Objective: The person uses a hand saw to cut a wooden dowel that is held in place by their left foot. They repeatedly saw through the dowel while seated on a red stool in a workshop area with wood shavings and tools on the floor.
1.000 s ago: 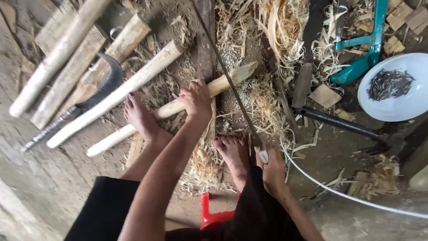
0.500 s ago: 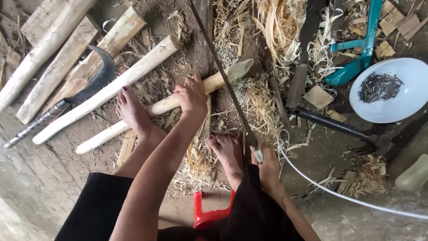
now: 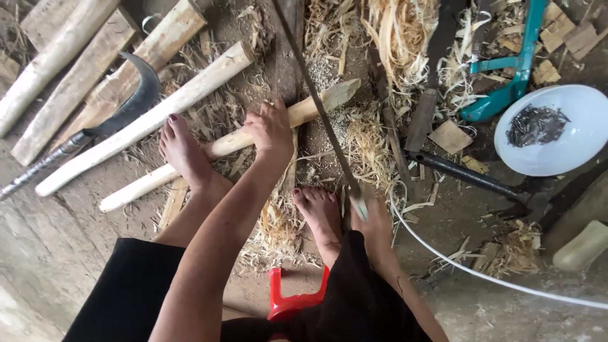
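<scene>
My left hand (image 3: 271,130) presses down on a pale peeled wooden stick (image 3: 221,147) that lies across the floor between my bare feet. Its sharpened end (image 3: 339,94) points to the upper right. My right hand (image 3: 373,221) grips the handle of a long thin saw blade (image 3: 315,101), which runs up and to the left across the stick beside my left hand. My left foot (image 3: 183,152) rests on the stick, and my right foot (image 3: 322,212) sits beside the saw handle.
Several peeled sticks (image 3: 82,69) and a curved sickle (image 3: 126,107) lie at the upper left. Wood shavings (image 3: 392,38) cover the middle. A teal saw frame (image 3: 513,69), a white bowl of dark nails (image 3: 557,130), a dark hammer (image 3: 468,177) and a white cable (image 3: 481,272) lie at the right. A red stool (image 3: 294,297) is under me.
The view has shifted slightly, so things sit a little further left and up. My left hand stays on the stick and my right hand stays on the saw handle.
</scene>
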